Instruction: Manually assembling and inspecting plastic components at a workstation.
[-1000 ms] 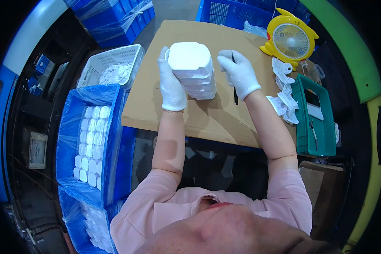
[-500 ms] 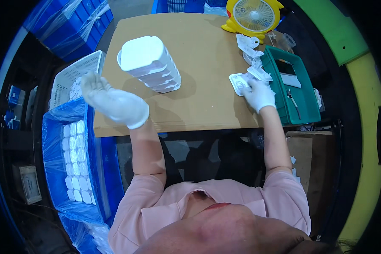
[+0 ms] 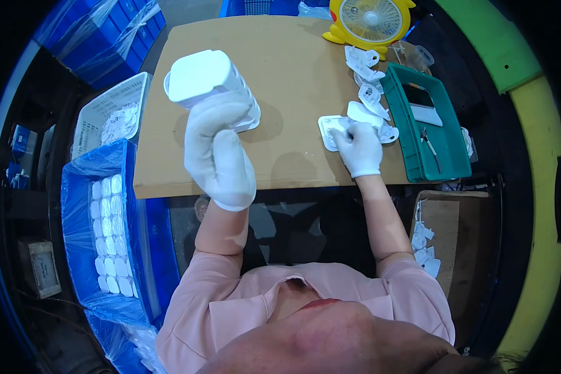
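A tall stack of white rounded-square plastic pieces (image 3: 201, 76) stands on the left part of the table. My left hand (image 3: 221, 146), in a white glove, is raised in front of the stack and overlaps it in view. Its fingers are pressed together and curled, with nothing visible in them; I cannot tell whether they touch the stack. On the right, my gloved right hand (image 3: 360, 146) grips the edge of a white square plastic part (image 3: 330, 129), its fingers bent over it. Several more loose white plastic parts (image 3: 364, 112) lie just beyond that hand.
A green tray (image 3: 427, 149) with pliers (image 3: 430, 149) stands at the table's right edge, a yellow fan (image 3: 373, 22) behind it. Left of the cardboard-topped table (image 3: 293, 81) are a white basket (image 3: 84, 121) of scraps and a lined blue bin (image 3: 78, 206) holding rows of white pieces.
My left hand has swung right from beside the white basket to the stack, and its fingers have curled. My right hand has drawn the white square part slightly left and nearer.
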Tool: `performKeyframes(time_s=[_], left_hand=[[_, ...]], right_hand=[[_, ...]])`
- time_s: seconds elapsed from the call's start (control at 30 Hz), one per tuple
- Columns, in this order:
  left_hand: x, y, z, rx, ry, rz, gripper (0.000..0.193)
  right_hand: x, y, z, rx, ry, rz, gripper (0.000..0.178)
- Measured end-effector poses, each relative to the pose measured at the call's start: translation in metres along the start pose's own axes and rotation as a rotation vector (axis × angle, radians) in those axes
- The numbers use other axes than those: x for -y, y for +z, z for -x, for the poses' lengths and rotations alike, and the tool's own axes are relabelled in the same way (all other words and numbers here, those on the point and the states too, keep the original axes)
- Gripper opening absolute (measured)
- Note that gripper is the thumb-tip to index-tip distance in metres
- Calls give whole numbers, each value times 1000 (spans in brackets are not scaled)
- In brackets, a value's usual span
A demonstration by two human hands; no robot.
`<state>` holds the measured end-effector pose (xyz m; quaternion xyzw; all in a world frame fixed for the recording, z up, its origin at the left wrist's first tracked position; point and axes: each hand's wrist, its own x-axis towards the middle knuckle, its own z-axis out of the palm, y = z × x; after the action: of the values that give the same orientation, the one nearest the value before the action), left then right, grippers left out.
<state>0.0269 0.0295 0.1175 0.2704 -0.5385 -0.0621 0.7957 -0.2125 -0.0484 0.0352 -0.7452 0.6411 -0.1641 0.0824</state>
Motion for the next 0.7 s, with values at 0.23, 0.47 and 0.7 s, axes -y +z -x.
performKeyframes(time_s=[0.23, 0.47, 0.7], left_hand=[[-8, 3, -3, -58, -233, 125, 24], [-19, 2, -7, 63, -358, 166, 20], [-16, 1, -7, 101, -441, 224, 20]], right_hand=[[-10, -7, -6, -145, 217, 157, 41], [-26, -11, -11, -195, 223, 52, 37], [-46, -5, -32, -166, 208, -10, 36]])
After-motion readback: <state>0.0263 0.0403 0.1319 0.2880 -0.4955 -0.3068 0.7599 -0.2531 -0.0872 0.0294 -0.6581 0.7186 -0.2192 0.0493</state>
